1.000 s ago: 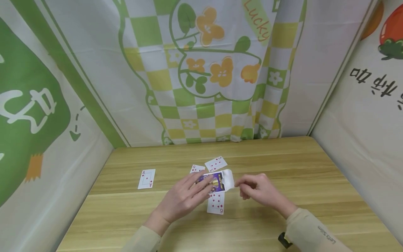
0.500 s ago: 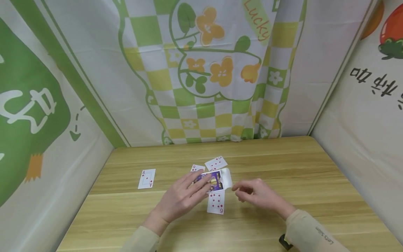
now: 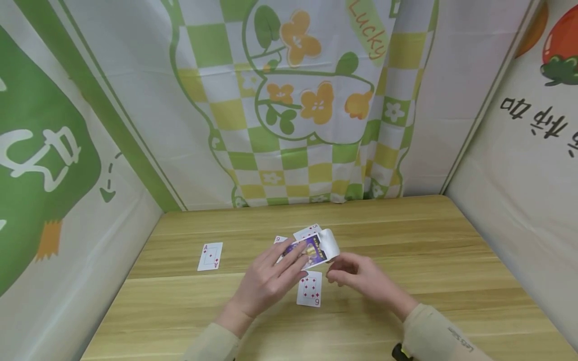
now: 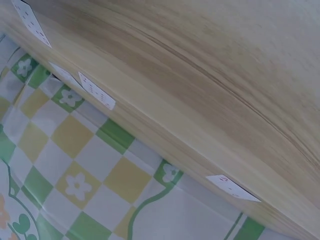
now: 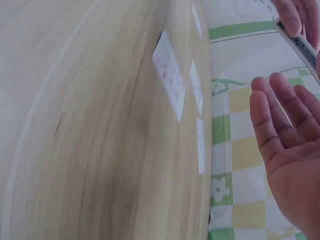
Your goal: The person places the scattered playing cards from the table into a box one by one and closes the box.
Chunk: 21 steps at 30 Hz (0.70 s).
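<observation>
My left hand (image 3: 271,281) holds a purple playing-card box (image 3: 315,250), its fingers spread across the printed face. The box's white end flap (image 3: 330,243) stands open toward the right. My right hand (image 3: 361,273) is close by the flap's lower corner, its fingers loosely bent; whether it touches the flap I cannot tell. In the right wrist view the right hand (image 5: 295,130) shows an open palm, and the box edge (image 5: 300,46) is raised off the table. A diamond card (image 3: 309,291) lies face up just below the box.
Two more diamond cards, a nine (image 3: 280,239) and another (image 3: 307,231), lie partly covered behind the box. The ace of diamonds (image 3: 210,256) lies apart at the left of the wooden table (image 3: 384,225). Printed curtains (image 3: 298,165) hang along the table's back edge.
The box has tilted, its flap end rising away from me and covering more of the upper card. My right hand has moved left, closer to the flap.
</observation>
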Motion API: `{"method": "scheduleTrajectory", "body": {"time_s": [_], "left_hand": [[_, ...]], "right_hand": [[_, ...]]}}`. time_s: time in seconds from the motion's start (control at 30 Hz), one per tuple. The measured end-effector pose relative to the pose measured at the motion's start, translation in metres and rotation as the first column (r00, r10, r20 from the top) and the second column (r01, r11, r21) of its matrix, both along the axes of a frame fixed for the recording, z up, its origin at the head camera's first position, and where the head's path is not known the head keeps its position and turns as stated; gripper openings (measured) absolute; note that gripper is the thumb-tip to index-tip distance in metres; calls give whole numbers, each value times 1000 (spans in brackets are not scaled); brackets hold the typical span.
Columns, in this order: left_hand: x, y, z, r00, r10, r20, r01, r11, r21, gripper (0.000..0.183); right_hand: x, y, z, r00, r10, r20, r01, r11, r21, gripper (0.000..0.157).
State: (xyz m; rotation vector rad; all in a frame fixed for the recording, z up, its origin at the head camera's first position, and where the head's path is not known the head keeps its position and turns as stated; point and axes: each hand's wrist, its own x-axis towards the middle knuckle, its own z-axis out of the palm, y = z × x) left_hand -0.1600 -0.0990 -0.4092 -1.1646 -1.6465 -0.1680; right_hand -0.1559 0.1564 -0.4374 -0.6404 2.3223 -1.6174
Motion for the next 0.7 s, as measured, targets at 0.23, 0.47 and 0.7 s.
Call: {"method": "scheduleTrajectory", "body": {"time_s": [0.23, 0.47, 0.7], "left_hand": [[2, 10, 4, 1000, -3, -30, 5, 998, 58, 30], [3, 16, 4, 999, 3, -32, 0, 997, 79, 31], [3, 20, 2, 1000, -18, -14, 19, 996, 82, 33]], "right_hand": [[0, -7, 6, 995, -55, 85, 71, 978, -195, 32], [-1, -12, 7, 992, -72, 102, 101, 940, -326, 33], [0, -15, 11, 992, -61, 107, 104, 881, -462, 37]]}}
